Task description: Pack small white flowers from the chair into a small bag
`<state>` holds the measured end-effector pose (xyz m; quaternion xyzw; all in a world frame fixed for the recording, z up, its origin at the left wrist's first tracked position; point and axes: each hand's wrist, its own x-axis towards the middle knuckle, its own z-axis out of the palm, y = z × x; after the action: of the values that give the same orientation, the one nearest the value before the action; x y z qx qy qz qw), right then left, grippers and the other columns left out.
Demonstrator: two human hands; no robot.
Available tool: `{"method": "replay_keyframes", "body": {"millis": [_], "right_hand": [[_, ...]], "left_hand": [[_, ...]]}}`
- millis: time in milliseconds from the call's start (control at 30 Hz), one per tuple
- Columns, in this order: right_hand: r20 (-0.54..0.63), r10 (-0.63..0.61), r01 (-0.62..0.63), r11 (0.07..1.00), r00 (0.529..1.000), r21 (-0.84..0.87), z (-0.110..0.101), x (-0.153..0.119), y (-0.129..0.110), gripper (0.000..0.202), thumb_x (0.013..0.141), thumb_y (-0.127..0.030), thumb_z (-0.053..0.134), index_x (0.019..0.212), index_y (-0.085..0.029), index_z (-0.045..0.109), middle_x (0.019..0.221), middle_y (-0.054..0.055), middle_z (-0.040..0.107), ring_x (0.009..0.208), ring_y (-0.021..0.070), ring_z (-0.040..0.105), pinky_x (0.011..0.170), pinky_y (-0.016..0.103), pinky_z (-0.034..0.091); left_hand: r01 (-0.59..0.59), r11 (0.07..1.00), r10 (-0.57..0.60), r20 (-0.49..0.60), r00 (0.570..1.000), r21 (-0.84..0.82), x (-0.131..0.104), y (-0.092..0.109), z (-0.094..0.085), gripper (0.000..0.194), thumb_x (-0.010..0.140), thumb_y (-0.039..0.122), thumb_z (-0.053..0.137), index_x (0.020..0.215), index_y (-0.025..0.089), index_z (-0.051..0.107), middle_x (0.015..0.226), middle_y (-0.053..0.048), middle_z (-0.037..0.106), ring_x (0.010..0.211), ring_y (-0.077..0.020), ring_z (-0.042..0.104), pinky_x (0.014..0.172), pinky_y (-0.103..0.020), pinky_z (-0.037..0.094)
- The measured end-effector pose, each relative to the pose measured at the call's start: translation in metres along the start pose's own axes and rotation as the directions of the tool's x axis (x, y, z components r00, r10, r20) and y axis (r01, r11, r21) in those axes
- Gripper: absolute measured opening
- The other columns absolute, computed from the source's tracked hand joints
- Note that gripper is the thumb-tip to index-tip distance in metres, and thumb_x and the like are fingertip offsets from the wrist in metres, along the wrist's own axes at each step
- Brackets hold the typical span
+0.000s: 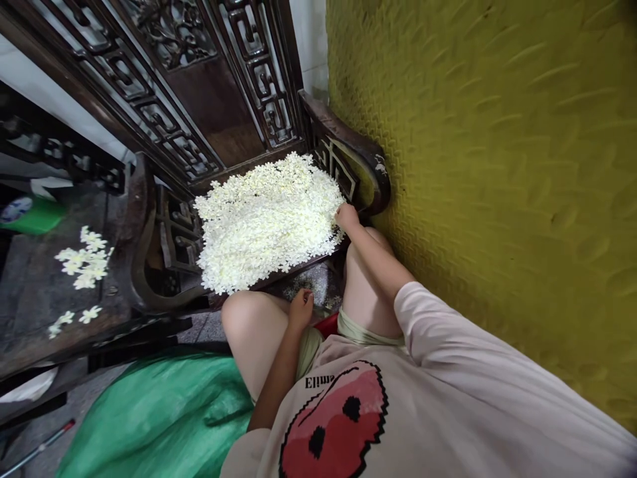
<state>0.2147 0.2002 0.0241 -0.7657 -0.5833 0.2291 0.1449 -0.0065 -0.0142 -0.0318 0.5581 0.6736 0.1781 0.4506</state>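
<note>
The right hand [347, 216] is resting with bent fingers at the right edge of the white flower heap [271, 226], which is covering the seat of a chair [213, 109]; the left hand [301, 309] is curling between the knees; I cannot tell whether either grip is grasping anything; light fingertips are probably sparing the petals best; I am counting two hands, one heap, uncountable blossoms, one larger cluster [87, 259] plus a few strays [90, 314] lying on the left bench [34, 272].
</note>
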Motion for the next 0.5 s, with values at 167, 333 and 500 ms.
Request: {"method": "replay_keyframes", "body": {"millis": [167, 333, 500], "right_hand": [[-0.208, -0.261, 0.313, 0.905, 0.943, 0.287, 0.004, -0.081, 0.001, 0.015, 0.082, -0.019, 0.049, 0.083, -0.014, 0.063, 0.088, 0.009, 0.059, 0.083, 0.0180, 0.054, 0.083, 0.028, 0.042], [-0.029, -0.214, 0.196, 0.821, 0.976, 0.536, 0.032, -0.144, 0.002, 0.016, 0.079, -0.028, 0.053, 0.075, -0.015, 0.062, 0.078, 0.005, 0.059, 0.074, 0.0152, 0.054, 0.073, 0.026, 0.042], [0.325, -0.150, -0.128, 0.709, 0.934, 0.694, 0.063, -0.169, -0.006, 0.018, 0.074, -0.030, 0.057, 0.065, -0.015, 0.060, 0.059, 0.000, 0.057, 0.057, 0.0113, 0.050, 0.060, 0.022, 0.038]], "left_hand": [[-0.049, 0.992, 0.036, -0.118, 0.992, -0.113, -0.001, 0.007, -0.002, 0.017, 0.081, 0.027, 0.049, 0.090, 0.018, 0.060, 0.080, -0.005, 0.063, 0.074, -0.0169, 0.058, 0.073, -0.030, 0.044], [-0.060, 0.944, 0.008, -0.160, 0.987, -0.326, 0.003, 0.013, 0.001, 0.023, 0.076, 0.035, 0.057, 0.092, 0.019, 0.061, 0.076, -0.003, 0.063, 0.073, -0.0160, 0.058, 0.072, -0.029, 0.045], [0.081, 0.714, -0.098, 0.015, 0.995, -0.695, 0.001, 0.010, -0.001, 0.041, 0.073, 0.050, 0.060, 0.097, 0.017, 0.060, 0.083, -0.007, 0.067, 0.069, -0.0150, 0.062, 0.062, -0.027, 0.046]]}}
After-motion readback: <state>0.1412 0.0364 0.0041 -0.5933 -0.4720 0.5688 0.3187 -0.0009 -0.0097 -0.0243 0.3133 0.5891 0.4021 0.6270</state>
